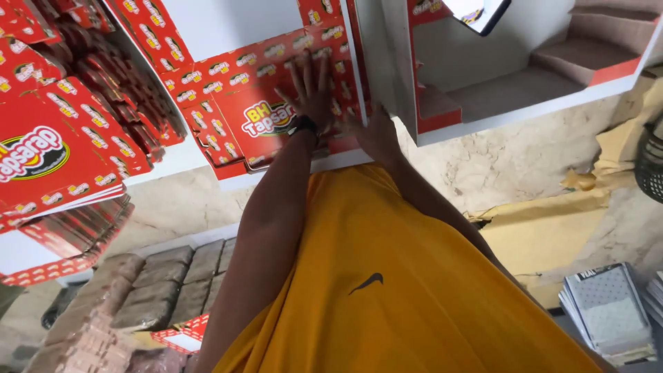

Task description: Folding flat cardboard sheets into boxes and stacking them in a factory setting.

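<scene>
A red printed carton flat (259, 121) lies on a white table (173, 162). My left hand (311, 90), with a dark watch at the wrist, rests palm-down on it with the fingers spread. My right hand (376, 135) sits at the carton's right edge, next to a white upright panel (387, 62). Its fingers are hidden against the carton, so its grip cannot be made out. My yellow shirt (387, 276) fills the lower middle of the view.
Stacks of red carton flats (62, 138) cover the left side. Brown wrapped bundles (173, 276) lie at lower left. A white and red stepped display stand (525, 90) is at upper right. Brown cardboard (539, 235), grey patterned booklets (608, 304) and a black basket (652, 162) lie to the right.
</scene>
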